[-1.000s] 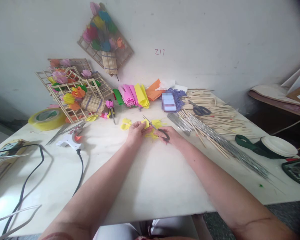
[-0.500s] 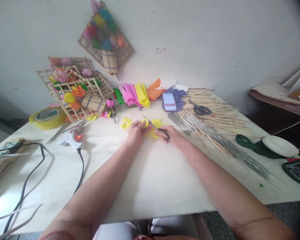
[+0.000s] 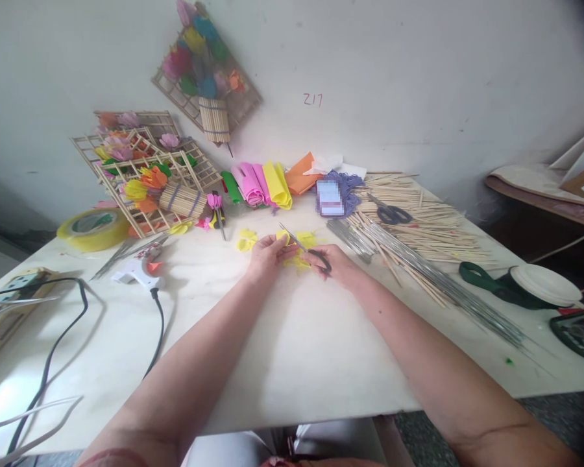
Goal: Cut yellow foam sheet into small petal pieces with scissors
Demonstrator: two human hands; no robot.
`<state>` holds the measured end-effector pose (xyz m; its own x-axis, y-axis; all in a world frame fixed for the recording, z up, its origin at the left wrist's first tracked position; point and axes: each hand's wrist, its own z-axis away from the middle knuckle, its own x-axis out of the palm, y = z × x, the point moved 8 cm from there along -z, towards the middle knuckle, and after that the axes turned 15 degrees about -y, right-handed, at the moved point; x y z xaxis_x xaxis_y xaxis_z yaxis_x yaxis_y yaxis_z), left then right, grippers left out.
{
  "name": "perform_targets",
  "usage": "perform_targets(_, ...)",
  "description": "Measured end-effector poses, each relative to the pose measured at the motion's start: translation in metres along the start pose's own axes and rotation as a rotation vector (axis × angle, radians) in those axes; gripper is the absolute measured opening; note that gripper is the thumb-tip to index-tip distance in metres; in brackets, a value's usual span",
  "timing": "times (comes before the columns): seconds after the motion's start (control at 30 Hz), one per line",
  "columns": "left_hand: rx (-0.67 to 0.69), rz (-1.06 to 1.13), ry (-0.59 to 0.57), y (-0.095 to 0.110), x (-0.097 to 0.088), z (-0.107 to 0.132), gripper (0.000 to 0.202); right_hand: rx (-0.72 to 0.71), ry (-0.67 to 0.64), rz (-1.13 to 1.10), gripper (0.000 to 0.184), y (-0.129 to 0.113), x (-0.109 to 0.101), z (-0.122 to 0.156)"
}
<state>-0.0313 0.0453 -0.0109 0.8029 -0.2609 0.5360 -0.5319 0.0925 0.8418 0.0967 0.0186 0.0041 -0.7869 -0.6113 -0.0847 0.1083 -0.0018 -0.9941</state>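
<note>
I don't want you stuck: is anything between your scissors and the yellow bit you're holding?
Nothing visible: the scissors in the right hand reach beside the yellow bit in the left hand; touching is unclear.

The scissors (image 3: 300,245) in the right hand (image 3: 338,264) have metal blades and dark, plastic-looking handles. The yellow piece (image 3: 281,237) in the left hand (image 3: 267,256) looks like matt paper. Beyond the left hand, the coloured rolls (image 3: 251,185) look papery and matt. Right of the right hand lie shiny metal wires (image 3: 448,292) and matt wooden sticks (image 3: 435,241). Left of the left hand, the tape roll (image 3: 93,242) is glossy plastic. Beneath both, the worktop (image 3: 292,363) looks smooth.
</note>
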Motion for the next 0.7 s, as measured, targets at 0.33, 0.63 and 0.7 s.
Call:
perform_targets(0.33,0.027,0.031,0.029,0.001,-0.006,-0.001,0.018,0.001,-0.009,-0.031,0.035,0.004,0.0,-0.001)
perform_targets(0.63,0.003,-0.011,-0.017,0.001,0.001,0.001,0.025,0.024,-0.019,-0.098,0.034,0.013,-0.003,-0.004)
perform_targets(0.7,-0.002,-0.024,-0.03,0.0,0.002,0.0,0.026,0.026,-0.018,-0.12,0.034,0.013,-0.002,-0.005)
